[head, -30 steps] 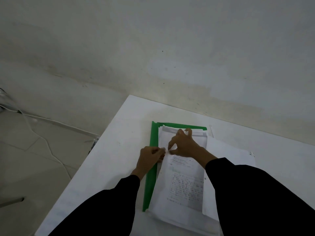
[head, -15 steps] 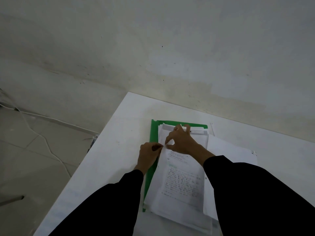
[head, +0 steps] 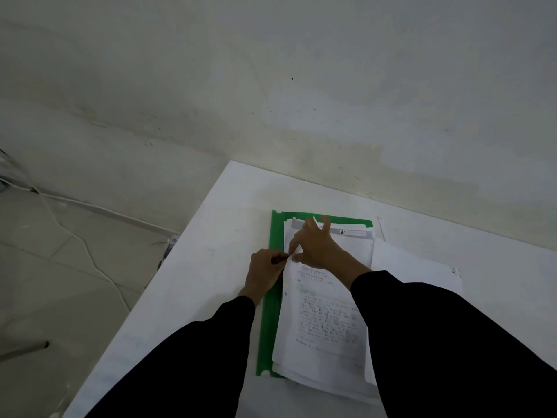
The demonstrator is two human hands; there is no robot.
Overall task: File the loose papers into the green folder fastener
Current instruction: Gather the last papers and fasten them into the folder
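— Where is the green folder (head: pixel 272 312) lying, and which way does it run?

— From my head camera, it lies flat on the white table (head: pixel 193 282), near the table's far left corner. Its long axis runs away from me toward the wall (head: pixel 271 86), leaning slightly to the right at the far end. Only the green strip along its left edge and a band across its far edge show; a stack of papers (head: pixel 325 324) covers everything else, running the same way as the folder. The top sheet carries printed lines too blurred to read.

— And your hands?

— My left hand (head: pixel 265 274) rests on the folder's green left strip, fingers curled in narrow, pinching something small and dark at the left margin of the papers. I cannot tell what it is. My right hand (head: pixel 316 245) lies on the papers just beside it, forefinger and thumb closed on that same margin, the other fingers spread toward the folder's far edge.

— Anything right of the folder?

— More white sheets (head: pixel 416 267) lie touching the stack, partly under my black sleeve (head: pixel 437 342).

— And the room?

— A plain pale wall stands behind the table. Left of the table, a tiled floor (head: pixel 60 282) with a white cable (head: pixel 90 257) trailing across it.
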